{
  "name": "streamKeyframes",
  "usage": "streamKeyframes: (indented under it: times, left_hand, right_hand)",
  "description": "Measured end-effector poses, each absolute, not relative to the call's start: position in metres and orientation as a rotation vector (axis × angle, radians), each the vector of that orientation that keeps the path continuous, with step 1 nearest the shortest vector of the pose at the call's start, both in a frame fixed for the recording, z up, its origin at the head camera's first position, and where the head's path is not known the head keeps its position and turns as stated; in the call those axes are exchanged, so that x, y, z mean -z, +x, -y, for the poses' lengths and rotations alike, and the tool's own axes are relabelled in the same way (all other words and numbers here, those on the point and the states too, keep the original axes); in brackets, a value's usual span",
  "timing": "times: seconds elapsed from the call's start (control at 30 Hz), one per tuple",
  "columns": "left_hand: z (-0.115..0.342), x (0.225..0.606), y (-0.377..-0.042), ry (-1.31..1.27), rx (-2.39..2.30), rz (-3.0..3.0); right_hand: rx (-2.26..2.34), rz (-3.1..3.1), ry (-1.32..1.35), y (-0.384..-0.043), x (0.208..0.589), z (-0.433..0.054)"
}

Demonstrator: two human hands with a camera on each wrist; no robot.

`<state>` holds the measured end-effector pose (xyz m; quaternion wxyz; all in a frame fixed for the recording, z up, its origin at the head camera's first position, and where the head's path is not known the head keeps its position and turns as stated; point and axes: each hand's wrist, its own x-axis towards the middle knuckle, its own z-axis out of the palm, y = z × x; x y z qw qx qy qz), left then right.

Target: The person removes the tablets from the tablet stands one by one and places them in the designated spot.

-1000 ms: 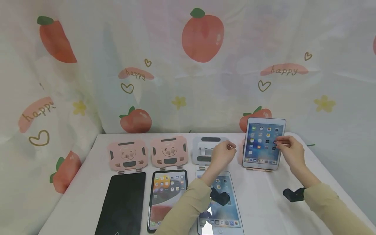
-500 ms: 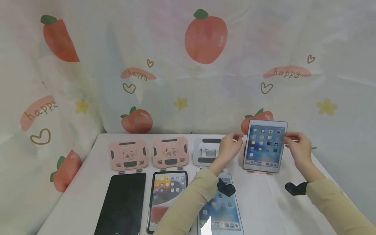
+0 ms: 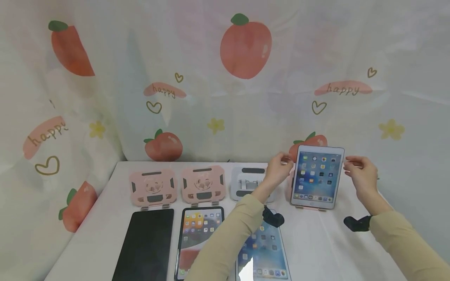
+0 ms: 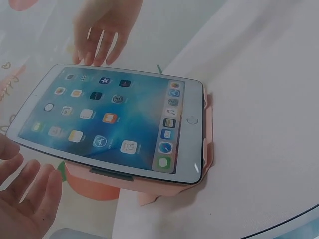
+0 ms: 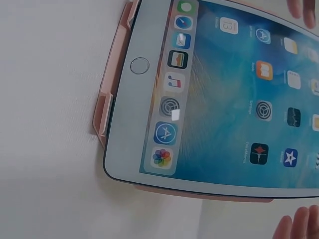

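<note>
A white-framed tablet (image 3: pixel 318 177) leans upright on a pink folding stand (image 4: pixel 149 187) at the table's right end, its screen lit with app icons. Its lower edge sits in the stand's front lips, seen in the right wrist view. My left hand (image 3: pixel 279 169) is beside the tablet's left edge with loosely bent fingers; in the left wrist view its thumb overlaps the tablet's corner. On the other side, my right hand (image 3: pixel 363 177) is held a little apart from the right edge, fingers loosely extended and nothing in them.
Two more pink stands (image 3: pixel 154 189) and a grey-white stand (image 3: pixel 237 182) line the back of the table (image 3: pixel 91 234). In front of them lie a black tablet (image 3: pixel 145 244), a dark-framed lit tablet (image 3: pixel 200 230) and another white tablet (image 3: pixel 268 253), partly behind my left sleeve.
My right hand has come off the tablet's right edge and moved outward. My left hand has moved right, closer to the tablet's left edge. The tablet stays on its stand.
</note>
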<state>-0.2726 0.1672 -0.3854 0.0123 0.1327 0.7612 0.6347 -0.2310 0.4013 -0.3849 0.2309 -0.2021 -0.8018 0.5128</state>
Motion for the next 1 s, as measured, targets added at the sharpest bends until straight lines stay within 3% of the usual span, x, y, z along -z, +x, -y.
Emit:
streamKeyframes:
  times: [0.3, 0.6, 1.0]
  left_hand:
    - [-0.179, 0.387, -0.277, 0.377, -1.976, -2.386]
    - [-0.186, 0.384, -0.284, 0.434, -2.014, -2.370]
    - [-0.193, 0.390, -0.284, 0.419, -2.043, -2.351]
  right_hand:
    - [-1.465, 2.221, -0.445, -0.245, 0.407, -0.423]
    - [-1.403, 2.364, -0.377, -0.226, 0.382, -0.401]
    - [-1.451, 2.354, -0.342, -0.233, 0.396, -0.409]
